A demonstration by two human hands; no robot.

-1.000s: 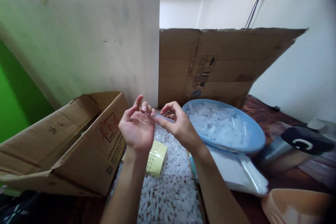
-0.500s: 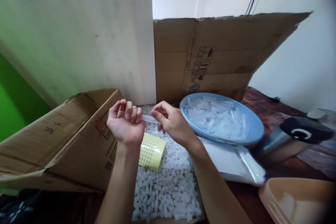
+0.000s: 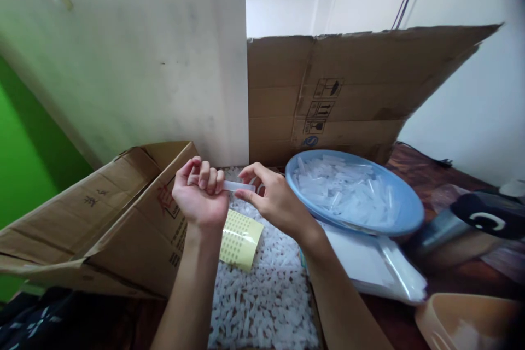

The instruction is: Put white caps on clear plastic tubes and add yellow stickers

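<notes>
My left hand [image 3: 202,191], palm up with curled fingers, holds one end of a small translucent plastic tube [image 3: 237,186]. At the tube's other end is my right hand [image 3: 268,194], its thumb and fingers slightly apart around the tip; whether it grips the tube or a small piece there is hard to tell. Beneath both hands lies a yellow sheet with rows of small dots [image 3: 241,240], resting on many small white pieces [image 3: 262,303] in a shallow cardboard box.
A blue basin [image 3: 414,213] full of clear tubes stands at the right, over white packets [image 3: 369,268]. Further right are a dark-lidded bottle [image 3: 447,224] and an orange container [image 3: 447,306]. An open cardboard box [image 3: 123,229] is at the left; cardboard [image 3: 274,93] stands behind.
The view has shifted slightly, moving the scene right and down. My right thumb and fingers have spread apart a little at the tube's end, showing more of the tube.
</notes>
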